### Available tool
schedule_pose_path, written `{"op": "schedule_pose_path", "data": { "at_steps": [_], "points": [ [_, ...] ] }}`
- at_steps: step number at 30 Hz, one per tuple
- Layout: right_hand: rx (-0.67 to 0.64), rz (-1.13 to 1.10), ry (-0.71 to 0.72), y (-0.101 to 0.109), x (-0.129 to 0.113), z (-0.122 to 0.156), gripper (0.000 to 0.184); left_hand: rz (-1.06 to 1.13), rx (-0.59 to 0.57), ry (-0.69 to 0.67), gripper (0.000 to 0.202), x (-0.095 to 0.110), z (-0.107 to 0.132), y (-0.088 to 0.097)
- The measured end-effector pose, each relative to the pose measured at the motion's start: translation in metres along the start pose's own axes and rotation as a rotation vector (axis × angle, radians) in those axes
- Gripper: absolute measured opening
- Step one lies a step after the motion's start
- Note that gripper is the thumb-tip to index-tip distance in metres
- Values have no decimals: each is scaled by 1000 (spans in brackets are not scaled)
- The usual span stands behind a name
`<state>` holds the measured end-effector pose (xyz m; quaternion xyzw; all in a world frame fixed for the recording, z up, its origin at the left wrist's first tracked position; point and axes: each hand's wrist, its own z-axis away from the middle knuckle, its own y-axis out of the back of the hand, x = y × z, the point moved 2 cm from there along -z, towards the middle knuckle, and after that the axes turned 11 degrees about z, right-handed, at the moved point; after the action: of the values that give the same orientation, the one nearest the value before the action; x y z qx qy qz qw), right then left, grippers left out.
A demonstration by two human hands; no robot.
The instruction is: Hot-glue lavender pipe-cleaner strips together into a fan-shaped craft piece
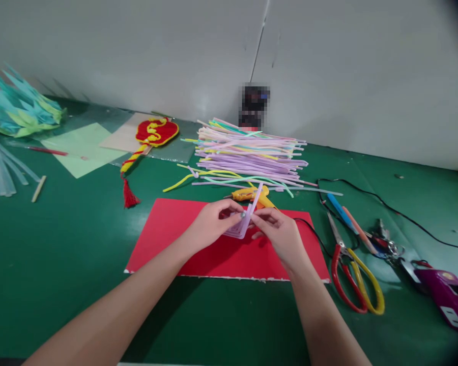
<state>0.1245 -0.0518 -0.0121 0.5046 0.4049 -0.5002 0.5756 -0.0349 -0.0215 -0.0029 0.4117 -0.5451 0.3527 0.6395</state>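
Note:
Both hands meet over a red sheet of card (168, 239) on the green table. My left hand (213, 223) pinches a pale lilac pipe cleaner (241, 230) wound into a flat square coil. My right hand (277, 231) also grips it, fingers closed on the free end that sticks up toward the glue gun. The coil hangs just above the card.
A yellow glue gun (248, 194) lies behind the hands, with a heap of pastel pipe cleaners (248, 155) beyond. Scissors with red and yellow handles (353, 277), pens, keys and a purple tool (445, 295) lie right. A red tasselled ornament (152, 134), paper sheets and teal fringe lie left.

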Motion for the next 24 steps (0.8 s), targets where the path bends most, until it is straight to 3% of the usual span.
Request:
{"op": "schedule_pose_path", "data": {
  "at_steps": [24],
  "points": [
    [-1, -2, -20, -2, -5, 3, 20, -1, 28, -32, 10, 0, 1, 0]
  ]
}}
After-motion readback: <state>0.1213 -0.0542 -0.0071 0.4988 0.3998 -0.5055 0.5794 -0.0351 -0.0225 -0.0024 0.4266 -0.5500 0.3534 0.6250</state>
